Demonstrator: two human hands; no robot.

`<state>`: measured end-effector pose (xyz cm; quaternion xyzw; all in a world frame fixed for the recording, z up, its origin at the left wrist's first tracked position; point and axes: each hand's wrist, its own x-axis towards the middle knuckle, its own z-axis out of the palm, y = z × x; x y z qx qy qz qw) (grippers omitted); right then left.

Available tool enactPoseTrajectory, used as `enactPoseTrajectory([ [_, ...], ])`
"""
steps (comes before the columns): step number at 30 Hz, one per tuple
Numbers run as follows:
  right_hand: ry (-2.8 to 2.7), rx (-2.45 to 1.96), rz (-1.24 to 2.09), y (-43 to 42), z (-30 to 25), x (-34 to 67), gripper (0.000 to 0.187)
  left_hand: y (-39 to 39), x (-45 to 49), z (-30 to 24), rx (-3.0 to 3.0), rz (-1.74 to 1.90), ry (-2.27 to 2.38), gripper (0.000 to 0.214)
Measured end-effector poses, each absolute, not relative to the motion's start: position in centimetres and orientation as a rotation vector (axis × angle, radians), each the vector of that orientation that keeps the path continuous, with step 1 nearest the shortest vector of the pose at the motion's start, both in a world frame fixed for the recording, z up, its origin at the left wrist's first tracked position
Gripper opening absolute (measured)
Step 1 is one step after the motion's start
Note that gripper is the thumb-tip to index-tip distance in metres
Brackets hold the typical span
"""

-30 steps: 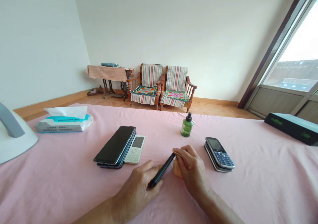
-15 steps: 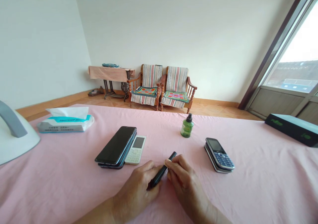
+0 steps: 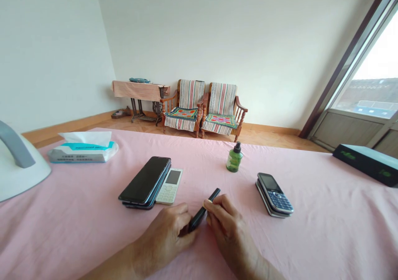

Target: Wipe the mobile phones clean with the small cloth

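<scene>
Black phone (image 3: pixel 196 221) held edge-on between the two hands, over the pink-covered desk (image 3: pixel 314 247), slanting up and away to the right. Left hand (image 3: pixel 169 230) curled around its near end, grip narrow; right hand (image 3: pixel 228 228) with thumb and fingers pinched against the farther part, anything tucked under those fingertips hidden from view.

Likeliest trouble: a slip. Slim, probably smooth casing, a short hold at one end and sideways pressure at the other; hence a possible twist out of the left hand and a drop onto the desk. Also possible, with a careless outward swing: a nudge to the white keypad phone (image 3: pixel 169 187) near the left hand and the stack of dark smartphones (image 3: pixel 145 180) just beside it, or to the stacked blue keypad phone (image 3: pixel 273 193) on the right. Upright green spray bottle (image 3: pixel 234 160) farther off, easy to topple with a bump.

Writing: plenty present, none legible. Dark printed lines on the tissue pack (image 3: pixel 82 151), blurred past reading; green lettering on the black box (image 3: pixel 367 164), likewise. Pale label on the bottle, too small to make out. On the black phone, no visible brand at this angle.
</scene>
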<state>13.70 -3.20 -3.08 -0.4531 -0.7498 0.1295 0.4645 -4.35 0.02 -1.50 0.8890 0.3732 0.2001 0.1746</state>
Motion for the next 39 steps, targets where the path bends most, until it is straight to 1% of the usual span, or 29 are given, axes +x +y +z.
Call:
enactPoseTrajectory([
  [5, -1.917, -1.063, 0.308, -3.3, -3.1, 13.7, 0.029, 0.2, -4.4, -1.6, 2.526, 0.577, 1.015, 0.020],
  [8, -1.879, -1.087, 0.299, -2.8, -3.1, 14.2, 0.026, 0.3, -4.4, -1.6, 2.530, 0.556, 1.028, 0.021],
  [13, -1.838, -1.096, 0.283, -2.6, -3.1, 14.1, 0.027, 0.1, -4.3, -1.4, 2.515, 0.557, 1.042, 0.023],
  [17, -1.886, -1.083, 0.315, -2.7, -3.1, 14.0, 0.026, 0.1, -4.3, -1.4, 2.522, 0.547, 1.045, 0.020],
  [24, -1.763, -1.232, 0.209, -1.0, -3.0, 16.3, 0.026, 0.4, -4.2, -1.6, 2.538, 0.506, 1.070, 0.023],
  [31, -1.802, -1.135, 0.342, -2.2, -3.5, 14.5, 0.024, 0.3, -4.3, -1.5, 2.511, 0.524, 1.063, 0.020],
  [39, -1.714, -1.283, 0.151, -0.3, -3.0, 17.1, 0.025, 0.3, -4.2, -1.7, 2.536, 0.529, 1.078, 0.026],
])
